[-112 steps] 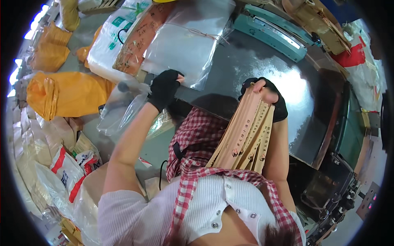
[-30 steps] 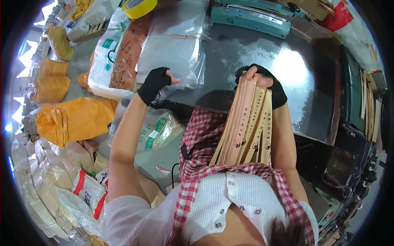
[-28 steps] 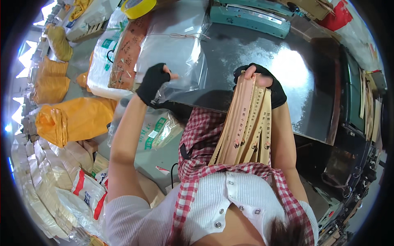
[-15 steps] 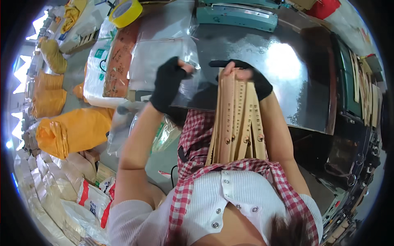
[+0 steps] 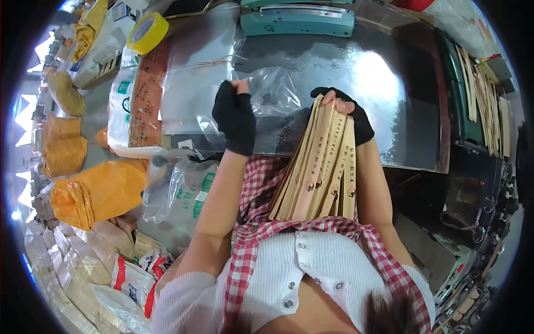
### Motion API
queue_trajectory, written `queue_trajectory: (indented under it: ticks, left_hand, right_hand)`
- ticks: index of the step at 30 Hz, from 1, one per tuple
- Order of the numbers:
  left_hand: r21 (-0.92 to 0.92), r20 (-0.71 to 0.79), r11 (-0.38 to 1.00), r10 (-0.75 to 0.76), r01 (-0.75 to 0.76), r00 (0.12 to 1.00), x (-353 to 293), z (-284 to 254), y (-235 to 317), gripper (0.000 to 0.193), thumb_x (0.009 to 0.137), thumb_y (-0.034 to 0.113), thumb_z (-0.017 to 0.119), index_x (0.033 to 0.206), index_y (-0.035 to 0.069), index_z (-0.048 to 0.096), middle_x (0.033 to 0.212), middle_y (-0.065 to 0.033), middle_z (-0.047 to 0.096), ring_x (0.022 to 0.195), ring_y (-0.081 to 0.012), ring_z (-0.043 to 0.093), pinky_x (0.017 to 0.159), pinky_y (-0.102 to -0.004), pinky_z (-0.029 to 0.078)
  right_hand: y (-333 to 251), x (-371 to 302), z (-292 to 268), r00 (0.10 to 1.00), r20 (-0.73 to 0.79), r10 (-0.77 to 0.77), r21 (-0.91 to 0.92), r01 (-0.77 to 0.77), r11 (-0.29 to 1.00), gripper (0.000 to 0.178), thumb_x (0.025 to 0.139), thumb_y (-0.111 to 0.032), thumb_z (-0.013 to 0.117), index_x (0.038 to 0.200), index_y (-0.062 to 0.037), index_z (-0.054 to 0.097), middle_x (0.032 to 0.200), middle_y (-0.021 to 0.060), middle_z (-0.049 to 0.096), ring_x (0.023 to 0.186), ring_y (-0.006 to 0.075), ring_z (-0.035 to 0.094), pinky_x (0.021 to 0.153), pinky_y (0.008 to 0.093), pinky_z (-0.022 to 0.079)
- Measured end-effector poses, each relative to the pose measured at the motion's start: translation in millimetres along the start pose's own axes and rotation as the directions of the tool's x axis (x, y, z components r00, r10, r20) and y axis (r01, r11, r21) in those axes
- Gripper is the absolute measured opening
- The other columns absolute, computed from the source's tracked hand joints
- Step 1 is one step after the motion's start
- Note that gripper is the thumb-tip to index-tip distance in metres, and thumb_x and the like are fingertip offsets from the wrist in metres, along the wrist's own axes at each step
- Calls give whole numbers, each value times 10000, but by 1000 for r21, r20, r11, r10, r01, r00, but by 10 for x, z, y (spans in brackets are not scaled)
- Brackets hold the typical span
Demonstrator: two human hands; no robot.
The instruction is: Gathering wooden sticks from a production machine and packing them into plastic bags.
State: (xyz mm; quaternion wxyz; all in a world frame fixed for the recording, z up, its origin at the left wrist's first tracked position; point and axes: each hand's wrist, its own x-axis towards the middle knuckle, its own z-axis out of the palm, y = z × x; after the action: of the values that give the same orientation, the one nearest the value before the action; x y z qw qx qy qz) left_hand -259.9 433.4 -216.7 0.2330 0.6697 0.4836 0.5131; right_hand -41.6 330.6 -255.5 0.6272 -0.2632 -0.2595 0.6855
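Note:
My right hand, in a black fingerless glove, is closed round the upper ends of a bundle of long, flat, pale wooden strips. Dark printing runs along them, and their lower ends fan out against the checked apron. My left hand, gloved the same way, pinches the edge of a clear plastic bag. The bag spreads to the right over the dark tabletop, apart from the strips. Left of that hand lies a stack of clear plastic bags.
A yellow tape roll stands at the far left, by a marked brown cardboard strip. Teal machines line the back edge. More strips stand at the right by a green box. Orange sacks lie left.
My left hand now holds out a clear plastic bag, spread to the right. The strips in my right hand have fanned wider, their lower ends shifting left.

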Motion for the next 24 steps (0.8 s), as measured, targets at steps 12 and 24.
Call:
queue_trajectory:
  ticks: [12,24]
  left_hand:
    - [-153,668,758,552,-634,499,-445,120,993,46,771,154,652,752,145,611,677,-41,566,606,-227,592,523,-358,452]
    - [67,702,964,-228,256,675,-1463,-928,-372,581,775,95,682,1278,17,403,1105,-114,548,1000,-199,555,902,-298,426]
  right_hand:
    - [333,211,-345,968,176,177,324,-227,918,805,742,-276,743,1391,10,362,1249,171,547,1084,232,581,935,364,485]
    - [638,-1511,700,770,-533,-351,-796,-316,516,407,920,-110,515,1307,-24,422,1056,94,594,886,152,567,786,308,466]
